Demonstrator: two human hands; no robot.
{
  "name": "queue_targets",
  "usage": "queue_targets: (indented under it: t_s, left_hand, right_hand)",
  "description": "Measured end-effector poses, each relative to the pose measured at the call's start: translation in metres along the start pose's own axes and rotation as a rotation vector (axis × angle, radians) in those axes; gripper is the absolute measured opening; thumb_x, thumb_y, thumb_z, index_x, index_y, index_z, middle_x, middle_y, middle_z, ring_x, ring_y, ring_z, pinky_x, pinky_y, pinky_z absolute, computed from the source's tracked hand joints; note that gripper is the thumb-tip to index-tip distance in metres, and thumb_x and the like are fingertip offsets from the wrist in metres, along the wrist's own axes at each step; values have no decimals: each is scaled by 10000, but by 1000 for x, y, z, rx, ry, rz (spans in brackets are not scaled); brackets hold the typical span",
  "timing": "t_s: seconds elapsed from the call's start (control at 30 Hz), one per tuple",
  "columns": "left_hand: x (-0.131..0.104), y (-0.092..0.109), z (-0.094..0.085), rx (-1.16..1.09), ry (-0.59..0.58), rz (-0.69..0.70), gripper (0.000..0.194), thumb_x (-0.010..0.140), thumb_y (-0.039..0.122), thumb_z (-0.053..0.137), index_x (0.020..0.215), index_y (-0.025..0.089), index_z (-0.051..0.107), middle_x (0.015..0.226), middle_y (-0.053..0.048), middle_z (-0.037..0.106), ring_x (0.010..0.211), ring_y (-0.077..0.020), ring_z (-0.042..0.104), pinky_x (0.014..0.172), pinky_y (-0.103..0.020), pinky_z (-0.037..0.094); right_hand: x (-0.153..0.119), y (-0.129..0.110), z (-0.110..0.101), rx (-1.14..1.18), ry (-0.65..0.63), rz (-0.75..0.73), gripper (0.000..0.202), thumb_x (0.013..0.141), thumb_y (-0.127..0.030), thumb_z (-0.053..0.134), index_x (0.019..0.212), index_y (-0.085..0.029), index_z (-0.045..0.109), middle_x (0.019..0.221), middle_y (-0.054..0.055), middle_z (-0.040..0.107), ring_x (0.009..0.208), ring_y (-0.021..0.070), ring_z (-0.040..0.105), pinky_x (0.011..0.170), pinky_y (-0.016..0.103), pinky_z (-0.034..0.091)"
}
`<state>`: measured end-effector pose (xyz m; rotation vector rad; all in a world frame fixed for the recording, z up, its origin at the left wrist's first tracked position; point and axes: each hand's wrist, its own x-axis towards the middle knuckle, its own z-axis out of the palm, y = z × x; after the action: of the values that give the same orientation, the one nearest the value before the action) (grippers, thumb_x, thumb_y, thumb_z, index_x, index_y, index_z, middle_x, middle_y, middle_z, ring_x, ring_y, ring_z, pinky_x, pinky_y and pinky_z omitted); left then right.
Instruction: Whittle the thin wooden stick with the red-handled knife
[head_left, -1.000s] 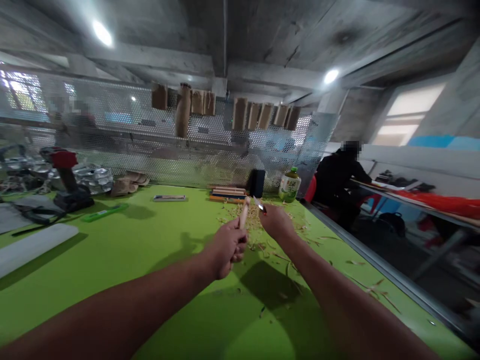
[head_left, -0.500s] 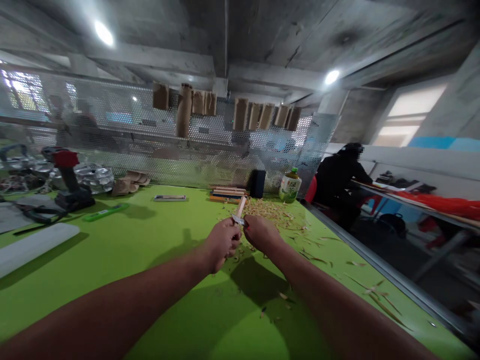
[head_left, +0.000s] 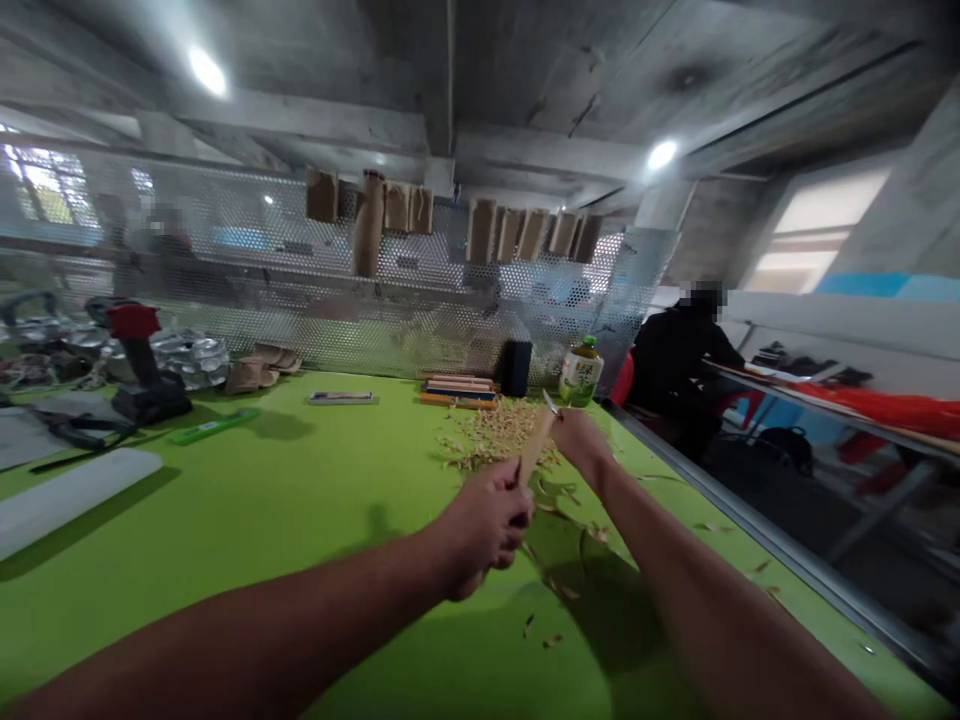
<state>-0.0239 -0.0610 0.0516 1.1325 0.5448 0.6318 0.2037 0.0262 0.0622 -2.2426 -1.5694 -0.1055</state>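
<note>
Fingers wrapped round its lower end, my left hand [head_left: 487, 525] holds a flat, pale wooden strip [head_left: 534, 448] that slants up and to the right. My right hand [head_left: 582, 440] is closed on a small knife, whose bright blade [head_left: 550, 402] points up and left beside the strip's upper end. The knife's handle is hidden in the fist. Curled wood shavings [head_left: 506, 425] lie heaped on the green table [head_left: 300, 490] behind the strip, and more are scattered below my right forearm.
A red and black power tool [head_left: 139, 360], a white block [head_left: 75, 495] and a green cutter [head_left: 216, 426] lie left. A bottle [head_left: 581, 370], a black box [head_left: 516, 368] and stacked sticks [head_left: 459, 390] stand or lie at the back. A person [head_left: 679, 360] sits at right.
The strip and my left hand have moved right and nearer. My right hand with the knife has moved right and slightly up, to the strip's far end, and the hands are farther apart.
</note>
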Motion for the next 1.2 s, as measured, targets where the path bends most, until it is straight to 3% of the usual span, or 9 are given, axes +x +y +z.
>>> queue_targets:
  t_s: [0.07,0.17,0.27,0.4,0.87,0.97,1.0,1.1,1.2]
  left_hand:
    - [6,3,-8,-21,111,14,371,850,164,481,1219,197,472,655,54,442,436,-42,309,383,-162,225]
    - [15,12,-25,-9,208,26,285,867,159,435,1146,184,484,620,68,412,407,-42,294,368,-166,212]
    - [19,18,-33,43,235,57,181,861,159,435,1027,191,499,604,79,399,383,-37,276,356,-169,191]
    - [17,19,-27,88,228,63,70,850,168,448,905,197,480,608,80,411,375,-27,262,356,-166,172]
    - [14,21,-19,61,191,52,299,818,154,483,1108,209,532,621,73,383,390,-28,227,372,-163,141]
    - [4,13,-10,82,170,-29,391,828,163,503,1216,214,504,620,64,415,407,-38,284,377,-161,190]
    - [1,9,-5,84,125,-61,415,828,176,522,1240,217,493,624,61,428,412,-40,298,377,-160,201]
    - [-4,0,6,34,-74,-64,391,844,234,542,1232,220,495,638,66,428,406,-30,273,368,-158,200]
    - [3,2,-4,-19,-4,13,345,862,206,499,1207,203,483,679,50,479,411,-30,306,364,-156,223]
  right_hand:
    - [-3,-3,2,30,55,14,317,878,-253,402,924,-142,695,838,125,698,701,177,610,555,242,324]
    - [-27,-28,7,66,63,-136,306,877,-302,414,920,-177,690,809,86,695,672,166,595,538,247,296]
    - [-54,-54,11,-20,-46,-316,263,855,-283,438,870,-196,686,771,62,689,647,153,586,538,242,288]
    - [-67,-64,12,-145,-96,-387,288,882,-299,405,871,-192,672,810,82,696,671,160,599,568,243,315]
    - [-47,-55,17,-117,8,-370,263,879,-291,428,897,-187,669,838,97,699,723,174,618,608,242,346]
    - [-26,-36,11,-48,-41,-199,275,879,-235,426,943,-170,685,889,107,702,755,171,626,612,234,355]
    - [-18,-27,7,-30,-83,-75,279,870,-193,425,945,-148,691,900,119,703,751,168,629,601,230,356]
    - [-1,0,-2,-31,-58,34,291,875,-197,429,935,-102,697,902,161,695,743,187,630,586,241,350]
    - [-3,2,0,-8,-9,16,306,892,-260,423,921,-128,698,867,140,696,717,183,616,570,247,328]
